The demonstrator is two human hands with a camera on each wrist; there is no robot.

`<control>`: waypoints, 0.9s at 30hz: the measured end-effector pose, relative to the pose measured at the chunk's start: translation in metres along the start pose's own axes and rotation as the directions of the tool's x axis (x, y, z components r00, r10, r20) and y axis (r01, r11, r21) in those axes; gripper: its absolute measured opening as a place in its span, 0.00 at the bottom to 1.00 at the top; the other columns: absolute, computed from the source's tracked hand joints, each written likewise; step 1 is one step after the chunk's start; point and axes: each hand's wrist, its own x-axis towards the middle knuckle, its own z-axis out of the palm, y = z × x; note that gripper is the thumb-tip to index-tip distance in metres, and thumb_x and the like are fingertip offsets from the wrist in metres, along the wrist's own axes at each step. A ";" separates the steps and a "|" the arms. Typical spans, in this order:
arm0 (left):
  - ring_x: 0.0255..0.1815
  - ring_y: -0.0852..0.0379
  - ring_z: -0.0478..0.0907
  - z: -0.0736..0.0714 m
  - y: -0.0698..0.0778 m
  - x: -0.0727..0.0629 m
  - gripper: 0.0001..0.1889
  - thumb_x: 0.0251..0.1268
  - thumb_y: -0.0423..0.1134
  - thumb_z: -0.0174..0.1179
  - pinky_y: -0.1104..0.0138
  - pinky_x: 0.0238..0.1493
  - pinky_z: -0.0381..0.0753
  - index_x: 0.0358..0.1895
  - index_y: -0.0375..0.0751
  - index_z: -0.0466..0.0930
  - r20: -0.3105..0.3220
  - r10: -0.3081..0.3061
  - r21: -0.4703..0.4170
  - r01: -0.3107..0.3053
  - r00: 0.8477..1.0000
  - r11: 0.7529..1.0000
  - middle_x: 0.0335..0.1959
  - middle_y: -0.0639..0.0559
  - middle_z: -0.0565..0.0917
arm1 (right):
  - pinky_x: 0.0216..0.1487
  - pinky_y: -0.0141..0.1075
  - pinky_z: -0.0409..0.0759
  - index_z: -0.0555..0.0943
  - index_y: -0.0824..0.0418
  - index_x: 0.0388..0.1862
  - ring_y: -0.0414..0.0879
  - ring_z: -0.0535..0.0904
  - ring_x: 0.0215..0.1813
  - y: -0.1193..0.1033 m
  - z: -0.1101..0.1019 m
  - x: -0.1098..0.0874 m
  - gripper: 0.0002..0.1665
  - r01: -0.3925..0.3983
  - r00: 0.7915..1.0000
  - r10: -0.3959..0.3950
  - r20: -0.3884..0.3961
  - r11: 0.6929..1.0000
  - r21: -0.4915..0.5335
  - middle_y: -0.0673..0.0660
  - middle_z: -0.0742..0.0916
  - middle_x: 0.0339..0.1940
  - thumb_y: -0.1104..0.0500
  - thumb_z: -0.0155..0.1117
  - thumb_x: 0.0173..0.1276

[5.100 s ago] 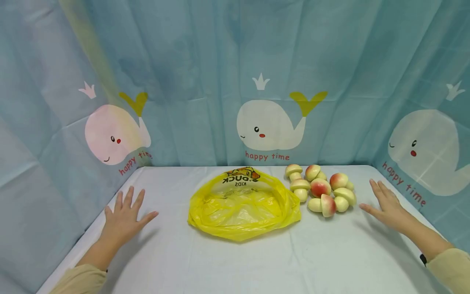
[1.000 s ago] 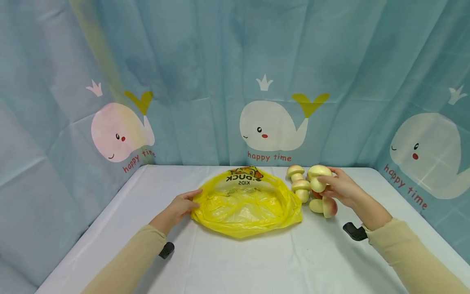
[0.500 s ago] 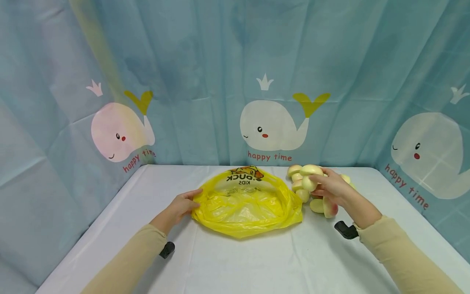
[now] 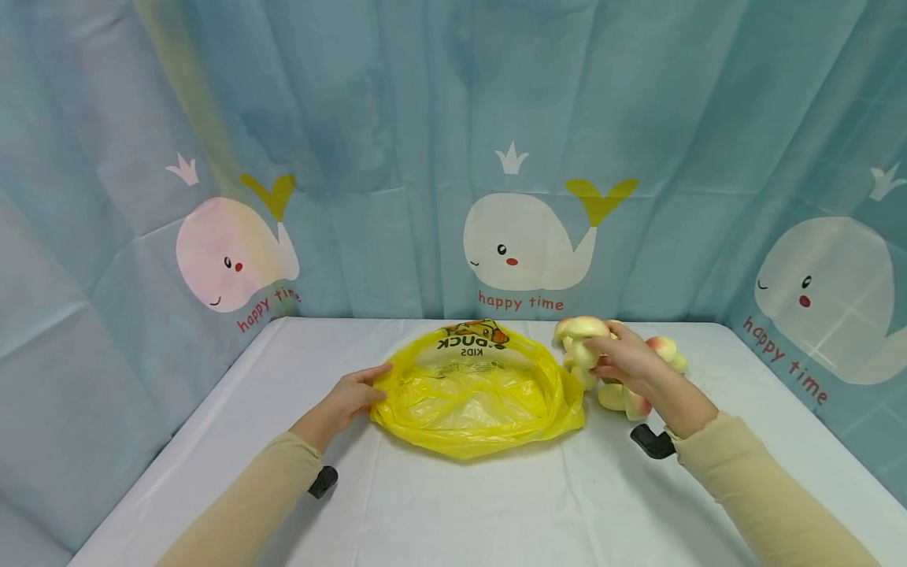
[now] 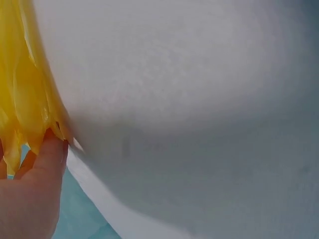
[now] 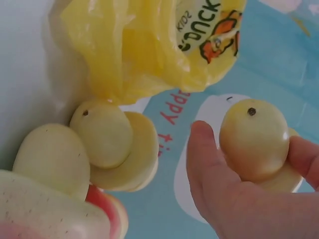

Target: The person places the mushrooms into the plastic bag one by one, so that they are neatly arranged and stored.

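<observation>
In the head view, the left hand pinches the left rim of an open, translucent yellow plastic bag on a white table; the right hand grips a cream mushroom-shaped piece just right of it, near red-and-cream mushrooms. The left wrist view shows the bag's edge pinched; the right, the piece between thumb and fingers.
</observation>
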 end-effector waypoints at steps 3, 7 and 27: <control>0.71 0.37 0.58 0.000 0.000 0.000 0.30 0.66 0.22 0.53 0.52 0.63 0.69 0.72 0.39 0.64 0.002 0.007 -0.003 -0.007 1.000 1.000 0.75 0.35 0.54 | 0.40 0.34 0.82 0.44 0.68 0.76 0.43 0.79 0.35 -0.001 0.003 0.001 0.42 -0.007 1.000 0.007 0.008 1.000 -0.008 0.57 0.77 0.44 0.59 0.54 0.73; 0.72 0.38 0.57 0.000 -0.001 0.002 0.30 0.66 0.22 0.53 0.50 0.65 0.67 0.72 0.39 0.64 -0.002 0.000 -0.004 0.000 1.000 1.000 0.76 0.36 0.54 | 0.40 0.34 0.82 0.41 0.68 0.77 0.44 0.79 0.36 -0.002 0.008 0.002 0.44 -0.008 1.000 0.008 0.021 1.000 -0.002 0.58 0.77 0.44 0.59 0.53 0.73; 0.63 0.43 0.66 0.007 -0.003 0.001 0.30 0.67 0.23 0.51 0.62 0.51 0.75 0.73 0.37 0.62 -0.085 0.002 -0.061 -0.007 0.996 0.998 0.75 0.35 0.56 | 0.46 0.42 0.79 0.49 0.65 0.75 0.46 0.73 0.39 -0.003 0.039 0.013 0.38 -0.037 0.996 0.036 0.078 0.999 0.008 0.56 0.76 0.44 0.57 0.52 0.74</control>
